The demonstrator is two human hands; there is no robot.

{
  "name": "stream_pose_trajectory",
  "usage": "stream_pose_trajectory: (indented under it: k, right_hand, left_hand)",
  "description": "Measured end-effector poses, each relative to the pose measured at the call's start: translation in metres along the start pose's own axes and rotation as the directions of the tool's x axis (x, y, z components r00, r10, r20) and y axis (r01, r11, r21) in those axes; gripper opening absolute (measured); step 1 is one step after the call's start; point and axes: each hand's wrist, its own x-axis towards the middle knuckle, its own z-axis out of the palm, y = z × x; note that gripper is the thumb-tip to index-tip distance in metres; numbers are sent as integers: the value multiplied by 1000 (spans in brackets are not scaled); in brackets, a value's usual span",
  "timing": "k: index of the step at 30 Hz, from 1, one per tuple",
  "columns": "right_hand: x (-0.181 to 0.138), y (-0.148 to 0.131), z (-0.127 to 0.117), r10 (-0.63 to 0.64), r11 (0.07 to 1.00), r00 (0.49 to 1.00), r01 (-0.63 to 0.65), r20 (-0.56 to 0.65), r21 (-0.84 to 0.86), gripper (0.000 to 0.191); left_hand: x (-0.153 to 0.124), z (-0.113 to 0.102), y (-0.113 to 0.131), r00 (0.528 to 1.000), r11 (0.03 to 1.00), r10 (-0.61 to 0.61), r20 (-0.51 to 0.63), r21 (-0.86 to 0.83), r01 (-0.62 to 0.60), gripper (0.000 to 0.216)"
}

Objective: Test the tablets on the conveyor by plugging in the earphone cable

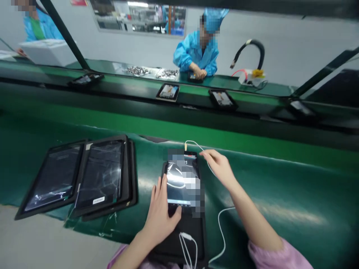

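Observation:
A black tablet (182, 186) with a lit screen lies on the green mat in front of me. My left hand (161, 209) rests flat on its left edge, fingers stretched, thumb on the screen's lower part. My right hand (220, 166) is at the tablet's top right corner, fingers pinched around a white cable (196, 145) that runs to the tablet's top edge. A second white cable (221, 231) loops over the mat by my right forearm. White cable ends (187, 243) lie on the tablet's lower part.
A stack of film-covered black tablets (103, 175) lies to the left, another tablet (53, 179) beside it. Beyond, a belt carries tablets (168, 91) (223, 99). A person in blue (198, 52) works at the far bench near trays of small parts (153, 71).

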Motion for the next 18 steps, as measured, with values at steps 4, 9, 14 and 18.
stream_pose_trajectory:
  k: [4,9,14,18]
  right_hand:
    - [75,13,19,92,996,983,-94,161,6,63]
    - [93,21,35,129,987,925,-155,357,46,67]
    - [95,28,36,172,969,901,-228,399,95,66]
    - [99,32,37,199,959,893,-262,403,107,62]
  left_hand:
    - [-11,4,-1,997,999,-46,57,15,45,125]
    - [-7,16,-11,993,998,-55,107,8,55,148]
    - [-3,20,-14,979,994,-98,176,-20,104,142]
    - [-4,19,-12,976,989,-138,168,-33,146,137]
